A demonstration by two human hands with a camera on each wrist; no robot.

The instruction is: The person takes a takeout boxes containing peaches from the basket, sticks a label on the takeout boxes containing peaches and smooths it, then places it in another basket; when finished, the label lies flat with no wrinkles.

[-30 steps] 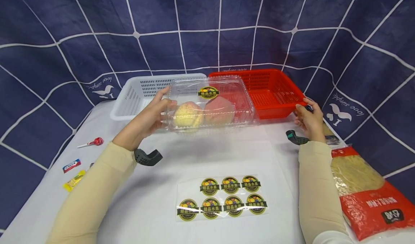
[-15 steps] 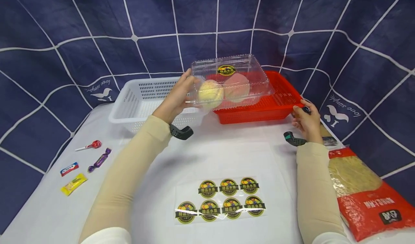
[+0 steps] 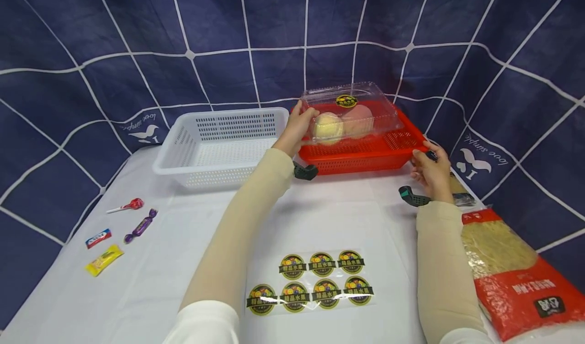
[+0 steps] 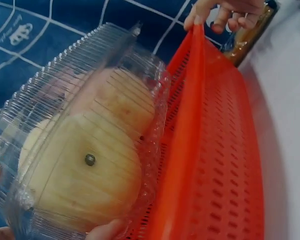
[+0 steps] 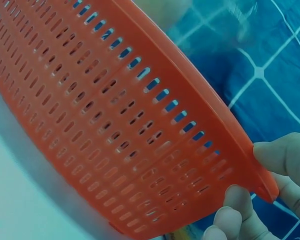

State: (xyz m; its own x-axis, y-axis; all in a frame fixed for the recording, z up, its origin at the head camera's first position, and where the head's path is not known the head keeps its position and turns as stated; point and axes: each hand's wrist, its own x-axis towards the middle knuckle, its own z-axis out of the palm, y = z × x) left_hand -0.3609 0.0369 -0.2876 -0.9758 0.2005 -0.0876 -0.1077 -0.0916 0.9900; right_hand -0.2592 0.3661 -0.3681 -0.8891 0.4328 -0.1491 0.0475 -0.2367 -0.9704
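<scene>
My left hand (image 3: 297,128) grips the left end of a clear plastic clamshell box (image 3: 383,113). Two peaches show through its lid, a yellowish peach (image 3: 328,127) and a pinker peach (image 3: 358,121). A round black-and-gold label (image 3: 346,101) is stuck on top. The box is over the red plastic basket (image 3: 356,165), inside its near rim; whether it touches the basket floor I cannot tell. At the basket's near right corner, my right hand (image 3: 431,170) pinches the rim between thumb and fingers, as the right wrist view (image 5: 285,175) also shows.
Left of the red basket stands a white basket (image 3: 219,177). A sheet of round labels (image 3: 311,283) lies in front. On the left are a lollipop (image 3: 130,205) and several wrapped candies (image 3: 140,226). A red-and-clear food bag (image 3: 516,273) lies right; a blue curtain (image 3: 274,24) hangs behind.
My left hand has carried the clamshell box to the right, from in front of both baskets to over the red basket, and then lowered it slightly. The right hand stays on the rim.
</scene>
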